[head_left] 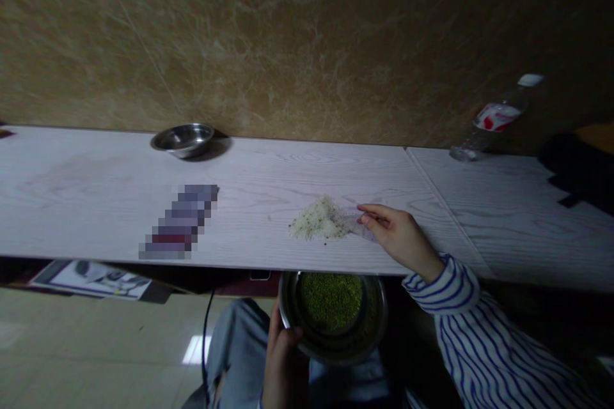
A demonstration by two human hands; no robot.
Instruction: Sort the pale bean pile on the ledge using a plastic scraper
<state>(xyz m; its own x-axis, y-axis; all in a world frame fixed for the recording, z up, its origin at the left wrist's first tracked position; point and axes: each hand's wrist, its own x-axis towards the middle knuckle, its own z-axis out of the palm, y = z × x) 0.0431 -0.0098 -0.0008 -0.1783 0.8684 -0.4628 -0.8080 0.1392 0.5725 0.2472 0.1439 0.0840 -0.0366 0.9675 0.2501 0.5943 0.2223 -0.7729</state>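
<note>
A small heap of white rice-like grains (316, 218) mixed with some green beans lies on the white wood-grain table. At its right edge, my right hand (403, 236) pinches a flat, clear plastic piece (357, 225) between thumb and fingers. The piece touches the heap; its exact kind is hard to make out. Below the table's front edge, my left hand (285, 348) grips the left rim of a steel bowl (378, 326) over my lap. Green mung beans (330, 300) cover the bottom of this bowl. A single dark bean sits just in front of the heap.
Another steel bowl (183, 140) stands near the wall at the back left. A pixelated flat object (180, 220) lies left of the heap. A clear bottle (496, 118) with a white cap and a dark bag-like item (578, 166) are on the right.
</note>
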